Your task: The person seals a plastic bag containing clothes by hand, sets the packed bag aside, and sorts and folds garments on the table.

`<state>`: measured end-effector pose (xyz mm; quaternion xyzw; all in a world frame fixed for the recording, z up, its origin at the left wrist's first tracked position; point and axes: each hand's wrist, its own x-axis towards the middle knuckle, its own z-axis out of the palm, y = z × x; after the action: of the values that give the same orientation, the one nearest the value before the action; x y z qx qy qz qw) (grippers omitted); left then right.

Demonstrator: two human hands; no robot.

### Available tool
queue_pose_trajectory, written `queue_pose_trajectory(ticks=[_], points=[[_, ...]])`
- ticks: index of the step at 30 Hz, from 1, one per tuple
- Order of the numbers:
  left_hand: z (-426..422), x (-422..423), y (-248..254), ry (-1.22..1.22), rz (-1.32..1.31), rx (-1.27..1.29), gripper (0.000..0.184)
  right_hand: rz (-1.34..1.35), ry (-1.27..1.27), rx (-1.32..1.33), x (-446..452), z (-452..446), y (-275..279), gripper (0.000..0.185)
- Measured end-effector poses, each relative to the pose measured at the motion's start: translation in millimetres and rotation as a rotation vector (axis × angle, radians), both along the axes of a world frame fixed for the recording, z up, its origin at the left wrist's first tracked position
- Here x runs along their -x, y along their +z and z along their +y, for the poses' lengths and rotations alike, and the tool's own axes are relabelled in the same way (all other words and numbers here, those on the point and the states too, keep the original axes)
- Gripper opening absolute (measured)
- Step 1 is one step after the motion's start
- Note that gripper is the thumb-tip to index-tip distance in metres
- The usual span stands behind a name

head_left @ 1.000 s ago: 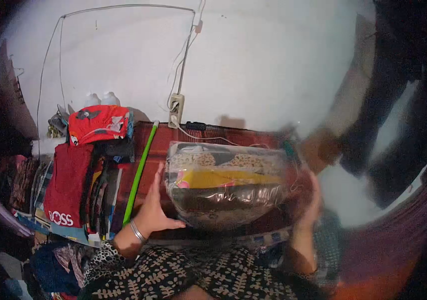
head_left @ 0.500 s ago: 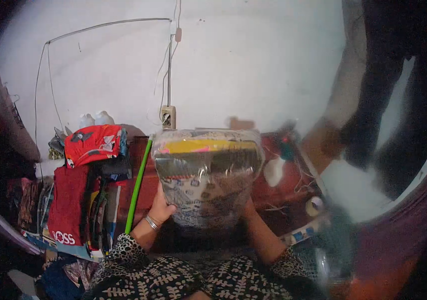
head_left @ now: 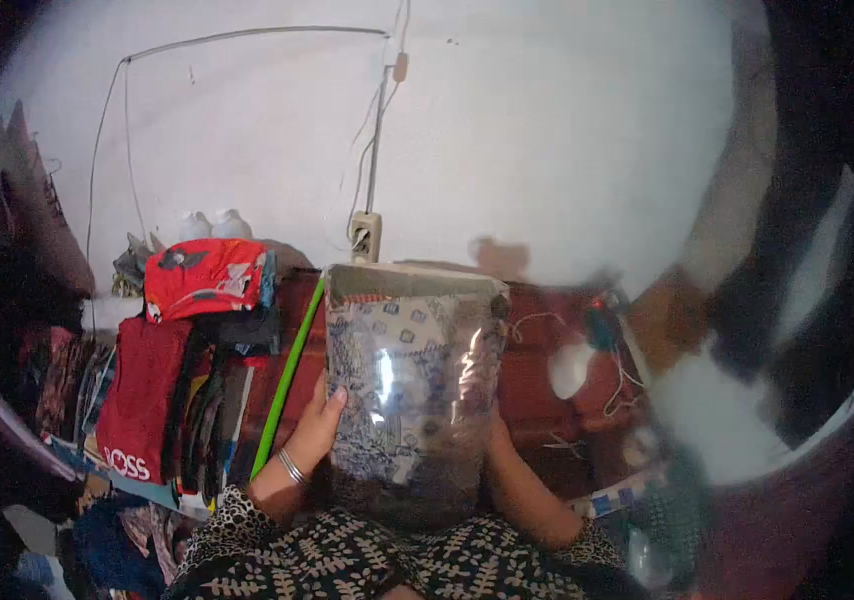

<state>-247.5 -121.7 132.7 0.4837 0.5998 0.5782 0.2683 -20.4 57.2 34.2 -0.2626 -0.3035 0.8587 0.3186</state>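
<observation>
A bulky bundle of folded patterned cloth in shiny clear plastic [head_left: 412, 390] is held up over the lap in the head view. Its broad blue-and-white printed side faces me, and glare streaks the plastic. My left hand [head_left: 319, 420] grips the left side, thumb on the front and fingers hidden behind. Against the right edge lies my right hand [head_left: 496, 432], its fingers mostly out of sight behind the bundle. Both hands seem to support the package between them.
At left stand stacked clothes, with a dark red BOSS garment [head_left: 142, 400] and a red printed cloth [head_left: 209, 280] on top. A green stick [head_left: 290, 375] leans beside the bundle. Behind are a wall socket [head_left: 366, 238] and a white oval object [head_left: 571, 370].
The bundle has tilted, so its yellow-banded upper end no longer shows and its broad printed face does. Both hands stay on its sides. The camera view has shifted slightly.
</observation>
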Motion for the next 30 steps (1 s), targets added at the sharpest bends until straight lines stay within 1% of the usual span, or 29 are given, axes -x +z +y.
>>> queue_pose_trajectory(ticks=[1, 2, 4, 5, 7, 8, 9, 11, 12, 13, 15, 16, 17, 18, 19, 20, 21, 22, 23, 25, 26, 27, 30], points=[[-6, 1, 2, -0.012, -0.104, 0.082, 0.073, -0.054, 0.028, 0.012, 2, -9, 6, 0.069], [-10, 4, -5, 0.007, -0.115, 0.089, 0.073, -0.106, 0.057, 0.027, 3, -17, 13, 0.07], [-13, 16, -28, 0.093, -0.136, 0.208, 0.075, -0.21, 0.114, 0.053, 7, -33, 29, 0.072], [-16, 21, -38, 0.112, -0.146, 0.212, 0.075, -0.262, 0.141, 0.064, 10, -41, 36, 0.073], [-22, 31, -51, 0.05, -0.314, 0.267, 0.081, -0.35, 0.191, 0.08, 14, -53, 47, 0.075], [-26, 39, -56, 0.104, -0.279, 0.431, 0.083, -0.376, 0.216, 0.082, 17, -57, 46, 0.076], [-27, 42, -67, 0.125, -0.292, 0.422, 0.083, -0.396, 0.235, 0.079, 19, -59, 45, 0.077], [-29, 45, -84, 0.077, -0.293, 0.274, 0.084, -0.362, 0.288, 0.046, 20, -60, 21, 0.082], [-35, 41, -75, 0.063, -0.323, 0.301, 0.084, -0.318, 0.321, 0.031, 20, -60, 12, 0.087], [-39, 37, -64, 0.083, -0.327, 0.294, 0.084, -0.32, 0.341, 0.025, 22, -67, 28, 0.087], [-45, 25, -48, 0.147, -0.175, 0.344, 0.068, -0.461, 0.202, 0.055, 19, -87, 64, 0.071], [-47, 21, -55, 0.18, -0.189, 0.328, 0.067, -0.482, 0.211, 0.051, 19, -88, 63, 0.07], [-48, 27, -78, 0.193, -0.194, 0.338, 0.067, -0.479, 0.217, 0.037, 18, -88, 59, 0.07], [-45, 37, -110, 0.126, -0.196, 0.286, 0.069, -0.458, 0.224, 0.023, 15, -87, 49, 0.069], [-50, 35, -110, 0.063, -0.199, 0.231, 0.071, -0.432, 0.229, 0.009, 11, -85, 37, 0.068], [-62, 28, -111, 0.085, -0.207, 0.234, 0.071, -0.4, 0.229, -0.007, 7, -83, 21, 0.068], [-78, 6, -74, 0.072, -0.208, 0.247, 0.078, -0.366, 0.227, -0.023, 3, -82, 7, 0.067], [-90, -8, -53, 0.065, -0.211, 0.257, 0.085, -0.338, 0.221, -0.047, -2, -83, -6, 0.067], [-97, -12, -61, 0.105, -0.222, 0.248, 0.085, -0.311, 0.219, -0.064, -7, -83, -18, 0.066], [-114, -22, -90, 0.163, -0.313, 0.339, 0.081, -0.266, 0.227, -0.117, -11, -82, -36, 0.065], [-117, -20, -115, 0.129, -0.365, 0.307, 0.083, -0.246, 0.237, -0.142, -12, -79, -47, 0.064], [-119, -18, -134, 0.176, -0.384, 0.289, 0.083, -0.227, 0.251, -0.178, -13, -75, -55, 0.064], [-117, -11, -187, 0.042, -0.344, 0.231, 0.082, -0.172, 0.281, -0.259, -15, -61, -91, 0.062]])
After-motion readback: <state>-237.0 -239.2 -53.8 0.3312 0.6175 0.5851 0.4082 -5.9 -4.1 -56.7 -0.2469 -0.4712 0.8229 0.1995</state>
